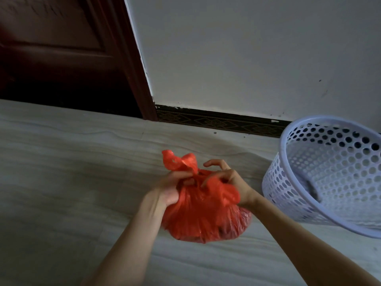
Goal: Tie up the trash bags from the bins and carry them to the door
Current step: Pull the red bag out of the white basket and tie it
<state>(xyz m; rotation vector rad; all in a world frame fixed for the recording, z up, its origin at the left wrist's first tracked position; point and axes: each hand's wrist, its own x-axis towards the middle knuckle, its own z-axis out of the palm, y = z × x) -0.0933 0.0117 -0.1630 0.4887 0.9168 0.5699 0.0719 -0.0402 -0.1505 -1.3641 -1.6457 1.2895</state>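
Note:
A full red plastic trash bag (pixel 203 219) rests on the pale tiled floor in the middle of the view. Its neck is gathered and its loose handle ends stick up at the top left. My left hand (pixel 173 188) grips the neck from the left. My right hand (pixel 225 179) pinches the bunched plastic from the right, index finger and thumb raised above the knot area. A white perforated bin (pixel 327 174) stands tilted to the right of the bag, with no bag in it. The dark wooden door (pixel 61 54) fills the upper left.
A white wall (pixel 247 54) with a dark patterned baseboard (pixel 218 122) runs behind the bag. The door frame (pixel 142 87) meets the floor just behind and left of the bag. Pale floor (pixel 61 172) stretches to the left.

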